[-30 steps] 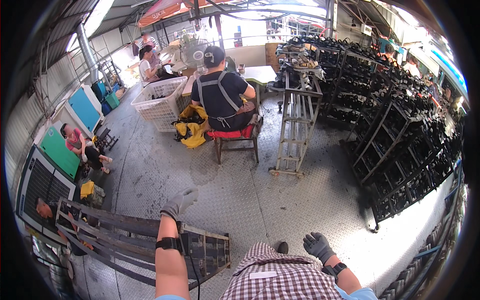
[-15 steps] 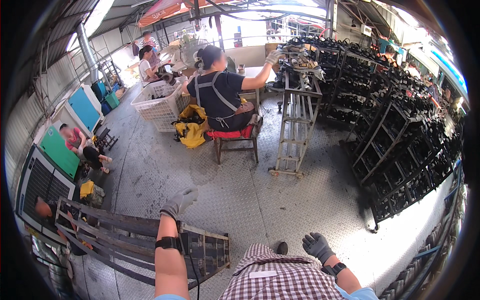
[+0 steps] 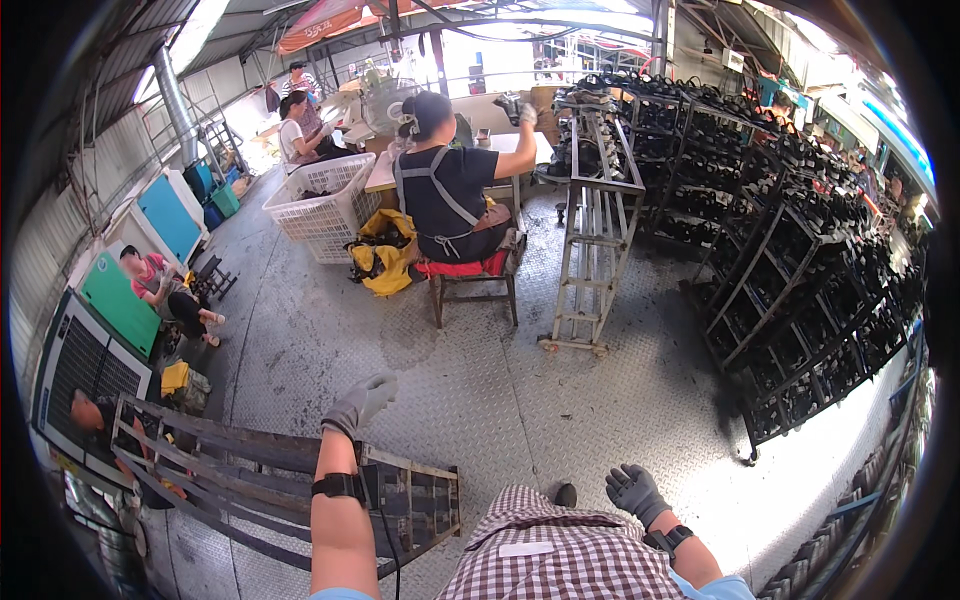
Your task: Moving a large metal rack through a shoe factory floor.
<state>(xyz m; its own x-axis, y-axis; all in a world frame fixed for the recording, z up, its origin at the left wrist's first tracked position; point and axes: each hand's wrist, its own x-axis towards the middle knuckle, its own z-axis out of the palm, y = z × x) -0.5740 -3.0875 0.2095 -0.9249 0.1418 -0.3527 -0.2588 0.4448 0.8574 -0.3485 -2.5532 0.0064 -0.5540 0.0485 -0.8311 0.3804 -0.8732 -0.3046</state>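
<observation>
My left hand (image 3: 362,403), in a grey work glove, is held out in the air with its fingers stretched and nothing visible in it. Just below and beside it is the end of a long metal rack (image 3: 405,465); I see no grip on it. Low at my right side, my right hand (image 3: 637,493) wears a darker grey glove, its fingers apart and holding nothing. Both wrists carry black straps. A checked apron (image 3: 560,560) covers my front, with the tip of a dark shoe (image 3: 566,495) showing past it.
Ahead, a seated co-worker lifts a dark shoe (image 3: 508,105) over a table, beside a white basket (image 3: 325,205) and a yellow bag (image 3: 385,265). A narrow wheeled rack (image 3: 585,280) stands right of them. Tall racks (image 3: 770,260) of black footwear line the right. More people sit at the left.
The co-worker's raised arm has drawn back left from the narrow rack, and a dark shoe now shows at that hand. The person seated at left has shifted. My hands hardly move.
</observation>
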